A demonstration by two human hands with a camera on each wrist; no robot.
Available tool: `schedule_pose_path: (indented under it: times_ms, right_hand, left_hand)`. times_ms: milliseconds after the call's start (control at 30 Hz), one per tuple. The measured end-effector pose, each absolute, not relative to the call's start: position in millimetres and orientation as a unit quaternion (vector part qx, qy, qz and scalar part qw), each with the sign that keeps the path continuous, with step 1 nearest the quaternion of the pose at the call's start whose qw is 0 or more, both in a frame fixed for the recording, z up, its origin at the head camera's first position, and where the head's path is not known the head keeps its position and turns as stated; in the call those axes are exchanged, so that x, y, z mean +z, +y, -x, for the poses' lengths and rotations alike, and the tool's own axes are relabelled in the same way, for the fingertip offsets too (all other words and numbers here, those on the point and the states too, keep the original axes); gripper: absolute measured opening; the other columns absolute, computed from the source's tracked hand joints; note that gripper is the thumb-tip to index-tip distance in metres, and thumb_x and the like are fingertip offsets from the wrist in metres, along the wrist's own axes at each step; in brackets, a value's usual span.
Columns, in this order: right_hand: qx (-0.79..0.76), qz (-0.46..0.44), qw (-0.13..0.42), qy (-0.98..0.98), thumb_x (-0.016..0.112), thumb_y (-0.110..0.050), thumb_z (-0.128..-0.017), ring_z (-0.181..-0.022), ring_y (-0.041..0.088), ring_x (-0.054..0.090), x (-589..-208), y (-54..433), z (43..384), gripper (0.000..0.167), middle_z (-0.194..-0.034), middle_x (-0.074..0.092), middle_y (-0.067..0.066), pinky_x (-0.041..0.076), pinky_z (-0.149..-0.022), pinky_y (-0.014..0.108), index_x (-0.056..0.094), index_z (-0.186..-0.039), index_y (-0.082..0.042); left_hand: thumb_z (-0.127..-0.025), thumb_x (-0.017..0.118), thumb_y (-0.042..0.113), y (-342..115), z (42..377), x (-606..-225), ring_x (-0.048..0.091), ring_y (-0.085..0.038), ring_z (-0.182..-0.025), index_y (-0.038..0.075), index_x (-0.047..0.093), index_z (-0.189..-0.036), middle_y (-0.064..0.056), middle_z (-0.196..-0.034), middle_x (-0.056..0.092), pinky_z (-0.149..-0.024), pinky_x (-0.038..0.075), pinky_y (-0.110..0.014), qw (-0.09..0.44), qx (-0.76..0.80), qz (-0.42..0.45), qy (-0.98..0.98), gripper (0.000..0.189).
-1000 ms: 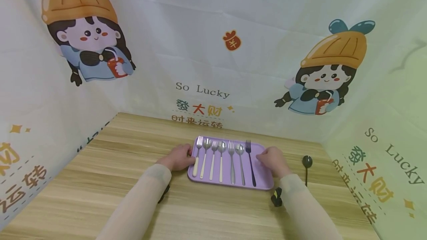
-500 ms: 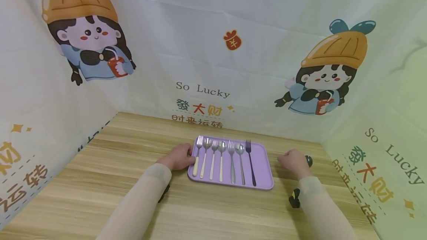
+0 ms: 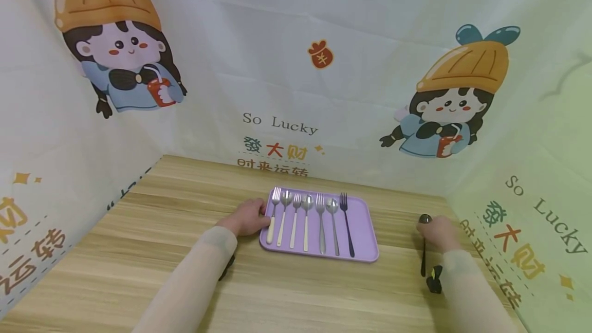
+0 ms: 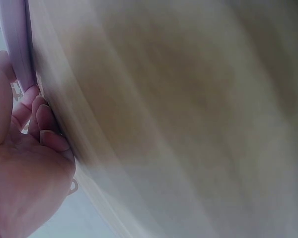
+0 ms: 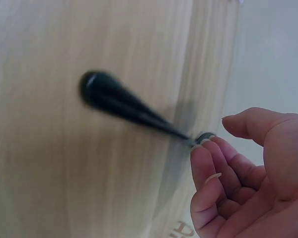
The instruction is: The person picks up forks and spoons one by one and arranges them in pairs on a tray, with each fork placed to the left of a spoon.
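A purple tray point(image 3: 364, 230) lies on the wooden table, bearing a row of several forks and spoons. Its left edge is pinched by my left hand point(image 3: 247, 218), whose thumb and fingers also show against the tray rim point(image 4: 20, 44) in the left wrist view. To the tray's right, my right hand point(image 3: 439, 232) is at a black spoon point(image 5: 121, 104), partly covering it in the head view. In the right wrist view the fingertips point(image 5: 201, 153) are at the spoon's neck, while the thumb stands apart from it. The spoon's bowl is mostly hidden behind the fingers.
On the tray, a black fork point(image 3: 348, 230) is the rightmost piece and a cream-handled fork point(image 3: 271, 227) the leftmost. A printed cloth point(image 3: 277, 81) hangs behind the table point(image 3: 296, 292) and along both sides.
My right hand has let go of the tray's right side and moved right to the black spoon. The left hand has stayed at the tray's left edge.
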State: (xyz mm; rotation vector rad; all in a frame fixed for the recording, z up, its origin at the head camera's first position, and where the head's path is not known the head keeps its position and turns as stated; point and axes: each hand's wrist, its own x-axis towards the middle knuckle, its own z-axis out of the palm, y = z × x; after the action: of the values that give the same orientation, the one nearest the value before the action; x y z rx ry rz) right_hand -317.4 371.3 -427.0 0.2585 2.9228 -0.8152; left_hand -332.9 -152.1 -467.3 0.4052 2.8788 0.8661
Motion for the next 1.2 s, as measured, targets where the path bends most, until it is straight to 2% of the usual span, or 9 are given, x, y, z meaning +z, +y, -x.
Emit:
schedule_pose_path:
  times_ms: [67, 167, 300, 433, 833, 1000, 1200]
  right_hand:
    - [-0.247, -0.099, 0.046, 0.963, 0.063, -0.032, -0.100, -0.073, 0.025, 0.058, -438.9, 383.0, 325.3, 0.037, -0.077, 0.062, 0.010, 0.051, -0.066, 0.039, 0.067, -0.085, 0.001]
    - [-0.230, -0.105, 0.049, 0.966, 0.066, -0.033, -0.099, -0.076, 0.028, 0.060, -442.9, 387.8, 325.0, 0.037, -0.079, 0.064, 0.012, 0.052, -0.067, 0.039, 0.069, -0.084, 0.001]
    - [-0.246, -0.105, 0.061, 0.962, 0.069, -0.026, -0.097, -0.072, 0.026, 0.058, -428.4, 375.0, 308.7, 0.033, -0.073, 0.060, 0.010, 0.049, -0.064, 0.035, 0.064, -0.074, -0.004]
    - [-0.254, -0.113, 0.068, 0.958, 0.070, -0.021, -0.098, -0.061, 0.017, 0.052, -420.5, 366.4, 298.9, 0.034, -0.063, 0.055, 0.002, 0.046, -0.058, 0.030, 0.059, -0.069, -0.008]
    - [-0.251, -0.133, 0.077, 0.956, 0.069, -0.019, -0.100, -0.061, 0.016, 0.057, -417.4, 358.1, 296.1, 0.029, -0.068, 0.065, 0.008, 0.048, -0.058, 0.026, 0.071, -0.084, 0.006]
    - [-0.250, -0.136, 0.074, 0.956, 0.069, -0.018, -0.100, -0.058, 0.013, 0.058, -420.4, 358.7, 298.9, 0.030, -0.066, 0.064, 0.005, 0.048, -0.056, 0.023, 0.071, -0.083, 0.006]
    - [-0.242, -0.132, 0.078, 0.958, 0.068, -0.021, -0.101, -0.053, 0.010, 0.056, -420.1, 357.4, 296.8, 0.033, -0.060, 0.061, 0.001, 0.046, -0.053, 0.021, 0.069, -0.075, -0.001]
  left_hand:
    - [-0.095, 0.065, 0.024, -151.3, 331.0, -464.7, 0.059, -0.027, -0.098, 0.008, 0.060, -0.108, -0.011, -0.102, 0.063, -0.096, 0.053, -0.047, 0.058, 0.281, -0.128, 0.949, 0.021]
    - [-0.096, 0.065, 0.026, -152.2, 331.4, -465.9, 0.059, -0.027, -0.098, 0.009, 0.060, -0.109, -0.010, -0.103, 0.063, -0.095, 0.053, -0.046, 0.060, 0.280, -0.126, 0.950, 0.022]
    - [-0.096, 0.065, 0.026, -151.9, 327.3, -460.0, 0.060, -0.027, -0.097, 0.008, 0.060, -0.108, -0.011, -0.103, 0.063, -0.095, 0.054, -0.047, 0.060, 0.280, -0.130, 0.949, 0.022]
    - [-0.095, 0.066, 0.024, -150.2, 322.3, -454.0, 0.059, -0.027, -0.096, 0.007, 0.059, -0.108, -0.011, -0.102, 0.063, -0.094, 0.053, -0.047, 0.056, 0.276, -0.135, 0.950, 0.022]
    - [-0.095, 0.066, 0.027, -153.4, 334.8, -470.1, 0.059, -0.028, -0.098, 0.009, 0.059, -0.107, -0.011, -0.102, 0.062, -0.095, 0.053, -0.047, 0.056, 0.281, -0.131, 0.949, 0.022]
    - [-0.095, 0.066, 0.026, -154.2, 340.5, -476.8, 0.059, -0.027, -0.097, 0.010, 0.060, -0.105, -0.010, -0.101, 0.062, -0.096, 0.052, -0.048, 0.048, 0.285, -0.130, 0.948, 0.020]
    - [-0.096, 0.065, 0.026, -153.6, 335.5, -471.2, 0.059, -0.027, -0.097, 0.010, 0.060, -0.106, -0.010, -0.101, 0.063, -0.096, 0.052, -0.046, 0.051, 0.285, -0.131, 0.948, 0.020]
